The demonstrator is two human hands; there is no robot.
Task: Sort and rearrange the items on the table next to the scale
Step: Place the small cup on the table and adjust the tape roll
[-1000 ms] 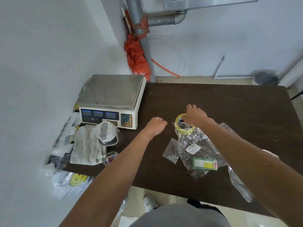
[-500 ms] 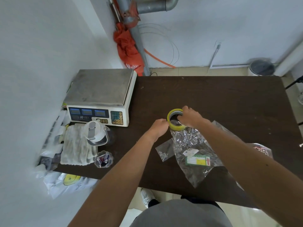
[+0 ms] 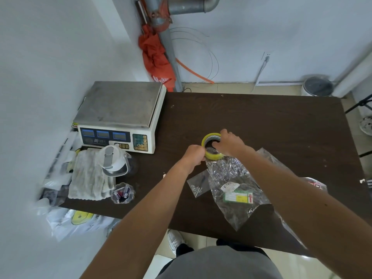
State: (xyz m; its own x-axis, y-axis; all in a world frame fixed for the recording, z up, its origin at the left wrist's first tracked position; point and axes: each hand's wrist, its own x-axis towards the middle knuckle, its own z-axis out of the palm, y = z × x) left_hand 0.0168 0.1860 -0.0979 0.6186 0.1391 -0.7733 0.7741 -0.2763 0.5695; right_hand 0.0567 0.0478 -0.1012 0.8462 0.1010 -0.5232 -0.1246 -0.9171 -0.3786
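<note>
At the bottom edge of the frame two bare forearms reach up and forward over the dark counter (image 3: 271,121). Just above the near edge, right of centre, lies a crinkled clear bag (image 3: 231,174) with a green and white label inside, and touching its left side is a small zip bag (image 3: 198,185) with small screws in it. Left of these, near the lower left corner of the counter, a small clear bag of batteries (image 3: 122,193) sits beside a folded white cloth (image 3: 88,178), with a white lidded jug (image 3: 112,160) resting on the cloth's upper right part.

At the centre of the frame both hands meet on the yellow tape roll (image 3: 207,138), which is tilted above the top end of the crinkled bag. The left hand (image 3: 194,156) has its fingers curled against the roll's lower left rim. The right hand (image 3: 229,142) grips the roll from the right, fingers hooked into its core.

Further up and left, the scale (image 3: 120,115) stands on the counter's far left corner, well apart from the roll. Beyond it, at the top centre, an orange cloth (image 3: 155,55) hangs by a grey pipe (image 3: 171,55).
</note>
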